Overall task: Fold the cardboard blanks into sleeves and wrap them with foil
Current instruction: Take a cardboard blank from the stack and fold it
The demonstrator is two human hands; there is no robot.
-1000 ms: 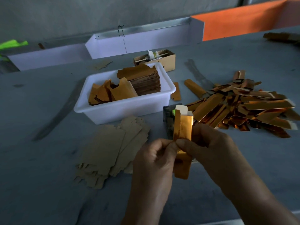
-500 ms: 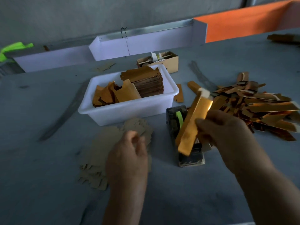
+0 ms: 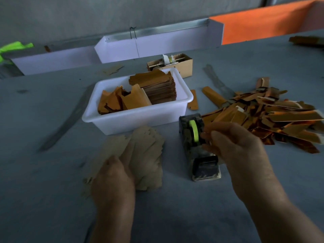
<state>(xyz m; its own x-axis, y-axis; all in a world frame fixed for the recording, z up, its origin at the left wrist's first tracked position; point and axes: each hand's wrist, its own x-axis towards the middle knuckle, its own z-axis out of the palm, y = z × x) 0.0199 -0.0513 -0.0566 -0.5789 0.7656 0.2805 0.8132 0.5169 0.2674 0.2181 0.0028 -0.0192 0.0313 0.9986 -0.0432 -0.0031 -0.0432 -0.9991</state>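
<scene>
A fan of pale cardboard blanks [image 3: 145, 155] lies flat on the grey table in front of me. My left hand [image 3: 114, 174] rests on its near left part, fingers down on the top sheets. My right hand [image 3: 233, 146] hovers beside the black tape dispenser [image 3: 198, 146], its loosely curled fingers close to the green tape roll [image 3: 194, 131] and holding nothing that I can make out. To the right spreads a heap of foil-wrapped sleeves [image 3: 273, 120], copper-gold and shiny.
A white plastic tub [image 3: 138, 118] behind the blanks holds stacked brown cut pieces [image 3: 157, 88]. A small open cardboard box [image 3: 177, 63] stands further back. White trays [image 3: 157, 44] and an orange panel [image 3: 263, 23] line the table's far edge.
Both hands held a foil-wrapped sleeve a second ago. The right hand carried it right towards the heap and is now without it; the left hand dropped onto the blanks.
</scene>
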